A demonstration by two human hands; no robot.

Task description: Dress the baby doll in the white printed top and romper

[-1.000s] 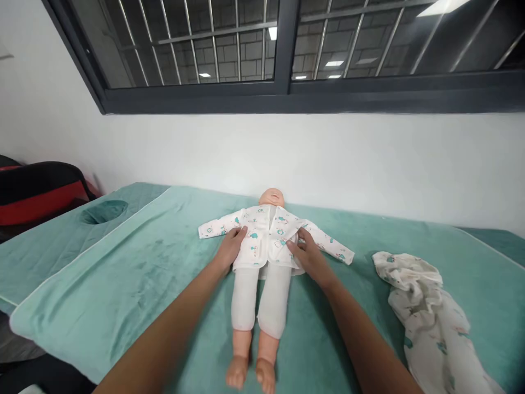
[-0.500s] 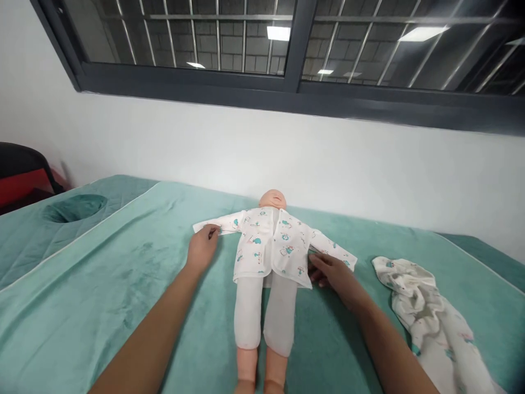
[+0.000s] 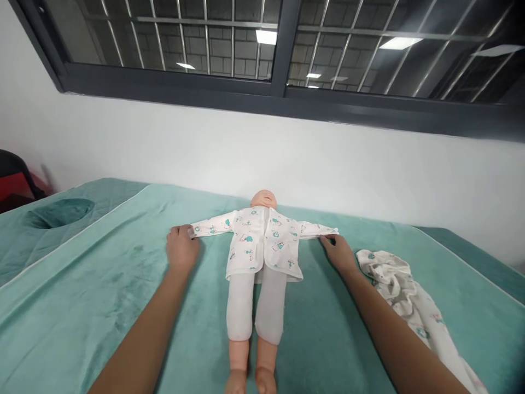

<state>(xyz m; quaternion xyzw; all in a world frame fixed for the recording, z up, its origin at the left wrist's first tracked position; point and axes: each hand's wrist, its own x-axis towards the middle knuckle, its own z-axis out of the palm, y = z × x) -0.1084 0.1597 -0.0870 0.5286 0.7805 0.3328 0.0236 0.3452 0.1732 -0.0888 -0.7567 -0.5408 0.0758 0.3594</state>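
A baby doll (image 3: 263, 198) lies on its back, its head toward the wall and its bare feet toward me. It wears a white printed baby jacket (image 3: 283, 241), with the front panels nearly meeting over the chest, and plain white leg coverings. Both sleeves are stretched out sideways. My left hand (image 3: 182, 247) is closed on the end of the left-hand sleeve. At the other side my right hand (image 3: 337, 250) pinches the lower edge of the right-hand sleeve near its cuff. The doll's own hands are hidden.
Crumpled white printed clothing (image 3: 404, 295) lies to the right, close to my right forearm. A green cover (image 3: 123, 306) spreads over the bed, which has a round hole (image 3: 59, 213) at far left. The white wall (image 3: 262, 148) and a barred window stand behind.
My left hand has moved outward to the sleeve's end. My right hand has gone from the jacket's side up to the right-hand sleeve, which now lies straighter and more level. The view shifted slightly.
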